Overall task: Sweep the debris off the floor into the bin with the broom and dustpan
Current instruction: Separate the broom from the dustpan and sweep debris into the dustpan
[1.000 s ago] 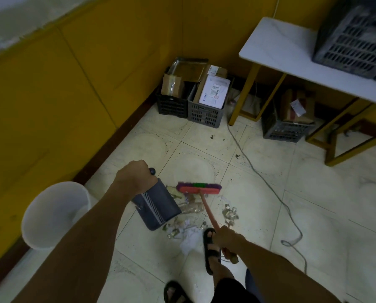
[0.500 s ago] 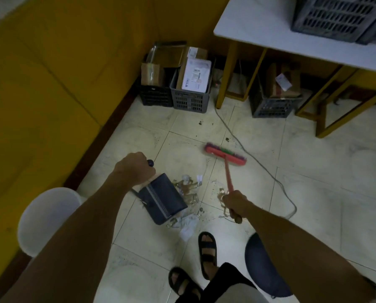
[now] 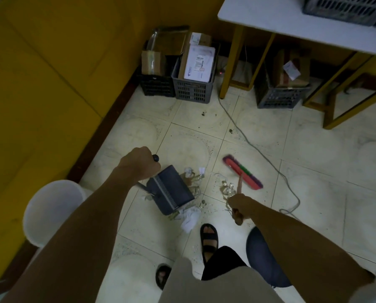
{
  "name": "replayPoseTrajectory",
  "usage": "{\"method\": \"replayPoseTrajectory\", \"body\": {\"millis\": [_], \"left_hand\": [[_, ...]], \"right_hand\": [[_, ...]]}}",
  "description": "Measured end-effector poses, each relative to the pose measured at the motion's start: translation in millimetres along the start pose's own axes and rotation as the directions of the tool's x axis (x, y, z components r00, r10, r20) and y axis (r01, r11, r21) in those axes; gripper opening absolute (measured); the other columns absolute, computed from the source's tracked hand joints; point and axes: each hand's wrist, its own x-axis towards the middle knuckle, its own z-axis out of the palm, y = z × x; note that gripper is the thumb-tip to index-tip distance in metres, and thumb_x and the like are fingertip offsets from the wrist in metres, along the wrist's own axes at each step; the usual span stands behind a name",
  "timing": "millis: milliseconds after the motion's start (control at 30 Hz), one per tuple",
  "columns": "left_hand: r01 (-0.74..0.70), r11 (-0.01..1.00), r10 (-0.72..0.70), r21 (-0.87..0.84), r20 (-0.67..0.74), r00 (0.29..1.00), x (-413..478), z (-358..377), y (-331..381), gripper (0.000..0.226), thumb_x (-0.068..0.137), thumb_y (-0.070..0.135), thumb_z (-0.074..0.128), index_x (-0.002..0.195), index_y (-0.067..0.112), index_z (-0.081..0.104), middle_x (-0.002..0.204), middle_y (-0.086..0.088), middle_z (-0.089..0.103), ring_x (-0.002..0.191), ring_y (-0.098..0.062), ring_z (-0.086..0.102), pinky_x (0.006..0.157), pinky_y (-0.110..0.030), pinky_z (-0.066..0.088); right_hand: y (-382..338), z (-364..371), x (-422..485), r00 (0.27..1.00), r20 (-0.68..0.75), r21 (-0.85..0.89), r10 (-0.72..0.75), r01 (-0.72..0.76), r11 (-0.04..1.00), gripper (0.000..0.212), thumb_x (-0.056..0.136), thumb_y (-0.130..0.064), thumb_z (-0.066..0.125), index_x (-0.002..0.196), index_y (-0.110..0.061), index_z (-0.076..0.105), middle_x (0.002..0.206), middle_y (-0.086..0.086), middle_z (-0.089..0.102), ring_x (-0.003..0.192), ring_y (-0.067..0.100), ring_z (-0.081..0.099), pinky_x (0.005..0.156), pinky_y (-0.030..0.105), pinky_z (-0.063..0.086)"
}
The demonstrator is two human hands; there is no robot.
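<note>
We've swung the broom (image 3: 243, 173) out right past the debris (image 3: 227, 189), right hand (image 3: 239, 203) clenched on its handle, left hand (image 3: 139, 164) gripping the dustpan (image 3: 171, 190) beside the scraps: next stroke should push them in.

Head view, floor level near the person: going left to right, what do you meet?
White bin → left hand → dustpan → crumpled debris → broom head → grey cable.
</note>
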Motion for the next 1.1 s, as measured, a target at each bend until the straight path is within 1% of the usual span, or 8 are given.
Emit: {"method": "replayPoseTrajectory", "body": {"millis": [100, 233, 400, 533, 667, 767, 867, 1100], "left_hand": [[0.001, 0.999, -0.001, -0.037, -0.012, 1.000, -6, -4, -20, 0.031, 0.082, 0.012, 0.058, 0.058, 0.011, 0.039, 0.056, -0.002, 0.043, 0.049, -0.012, 0.039, 0.049, -0.022, 0.028], [-0.028, 0.998, 0.026, -0.049, -0.021, 0.999, -23, -10, -55, 0.034, 0.083, 0.012, 0.057, 0.056, 0.012, 0.037, 0.053, -0.003, 0.039, 0.048, -0.012, 0.036, 0.049, -0.021, 0.026], [-0.068, 0.996, 0.067, -0.059, -0.022, 0.998, -46, -14, -109, 0.032, 0.080, 0.011, 0.057, 0.055, 0.010, 0.037, 0.053, -0.005, 0.040, 0.049, -0.017, 0.039, 0.052, -0.023, 0.029], [-0.088, 0.995, 0.087, -0.036, -0.029, 0.996, -71, -19, -151, 0.031, 0.081, 0.013, 0.055, 0.056, 0.010, 0.037, 0.054, -0.004, 0.041, 0.049, -0.017, 0.038, 0.048, -0.021, 0.028], [-0.051, 0.998, 0.053, 0.031, -0.045, 0.998, -88, -25, -192, 0.031, 0.082, 0.023, 0.055, 0.056, 0.013, 0.041, 0.059, -0.004, 0.045, 0.060, -0.022, 0.047, 0.058, -0.027, 0.042], [-0.048, 0.998, 0.046, -0.031, -0.043, 0.998, -89, -28, -206, 0.034, 0.081, 0.021, 0.055, 0.055, 0.013, 0.036, 0.061, -0.007, 0.044, 0.060, -0.022, 0.045, 0.059, -0.030, 0.040], [-0.050, 0.995, 0.047, -0.088, -0.037, 0.998, -90, -27, -204, 0.033, 0.083, 0.015, 0.055, 0.056, 0.011, 0.036, 0.057, -0.006, 0.038, 0.053, -0.018, 0.037, 0.052, -0.025, 0.028], [0.049, 0.990, -0.051, -0.135, -0.017, 0.999, -81, -8, -182, 0.031, 0.083, 0.012, 0.055, 0.058, 0.008, 0.038, 0.059, -0.006, 0.041, 0.053, -0.018, 0.039, 0.055, -0.027, 0.032]], "right_hand": [[-7, 37, -11, 0.995, 0.085, 0.015, -0.048, 0.047, 0.999, 0.022, 0.098, -0.002, 0.037, 0.078, -0.002, 0.043, 0.062, 0.009, 0.042, 0.024, 0.013, 0.044, 0.028, 0.018, 0.039], [-7, 100, -20, 0.987, 0.153, -0.012, -0.049, 0.052, 0.999, 0.018, 0.094, -0.013, 0.043, 0.079, -0.012, 0.052, 0.081, 0.006, 0.054, 0.068, 0.019, 0.056, 0.073, 0.033, 0.056], [-9, 168, -67, 0.994, 0.058, -0.092, -0.097, 0.102, 0.991, 0.032, 0.099, -0.008, 0.043, 0.067, -0.006, 0.044, 0.065, 0.007, 0.045, 0.055, 0.014, 0.042, 0.054, 0.025, 0.040], [-2, 222, -82, 0.990, 0.075, -0.106, -0.121, 0.129, 0.986, 0.025, 0.101, -0.014, 0.039, 0.080, -0.005, 0.049, 0.067, 0.007, 0.048, 0.056, 0.013, 0.044, 0.062, 0.029, 0.043], [2, 258, -108, 0.988, 0.111, -0.071, -0.112, 0.120, 0.990, 0.024, 0.100, -0.010, 0.040, 0.078, -0.008, 0.047, 0.070, 0.005, 0.049, 0.056, 0.009, 0.046, 0.046, 0.020, 0.043], [4, 243, -111, 0.977, 0.080, -0.109, -0.199, 0.207, 0.972, 0.023, 0.097, -0.008, 0.045, 0.073, -0.010, 0.044, 0.067, 0.002, 0.045, 0.055, 0.009, 0.042, 0.050, 0.018, 0.044], [2, 217, -100, 0.971, -0.036, -0.076, -0.237, 0.234, 0.969, 0.011, 0.085, -0.011, 0.058, 0.092, -0.003, 0.055, 0.073, 0.007, 0.061, 0.057, 0.016, 0.058, 0.067, 0.032, 0.058], [-19, 171, -75, 0.927, -0.102, -0.395, -0.361, 0.295, 0.870, 0.013, 0.087, -0.006, 0.051, 0.074, -0.006, 0.050, 0.062, 0.003, 0.052, 0.051, 0.013, 0.051, 0.046, 0.021, 0.042]]}}
